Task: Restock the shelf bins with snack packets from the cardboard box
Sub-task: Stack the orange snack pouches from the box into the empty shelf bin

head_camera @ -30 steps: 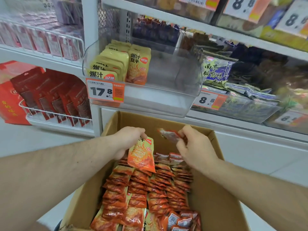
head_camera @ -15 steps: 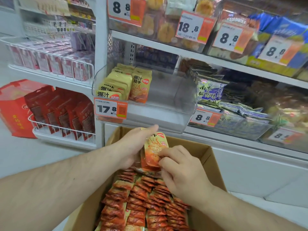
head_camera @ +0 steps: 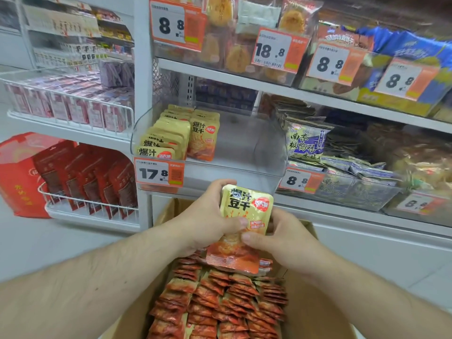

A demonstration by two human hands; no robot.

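Note:
A small stack of yellow-and-orange snack packets [head_camera: 244, 211] stands upright between both hands, above the open cardboard box [head_camera: 315, 311]. My left hand [head_camera: 205, 216] grips the stack from the left, fingers curled over its top edge. My right hand [head_camera: 286, 238] pinches it from the right, thumb on the front. Rows of orange packets [head_camera: 220, 304] fill the box. Just above, the clear shelf bin [head_camera: 264, 152] holds matching yellow packets [head_camera: 181, 135] in its left part; its right part is bare.
A 17.8 price tag [head_camera: 159, 172] hangs on the bin's front left. Dark green packets [head_camera: 308, 143] fill the bin to the right. Wire racks with red pouches [head_camera: 83, 177] stand at the left. The upper shelf [head_camera: 269, 86] overhangs the bin.
Both hands have risen out of the box with the packets brought together into one upright stack. The view has tilted upward, showing more of the shelves.

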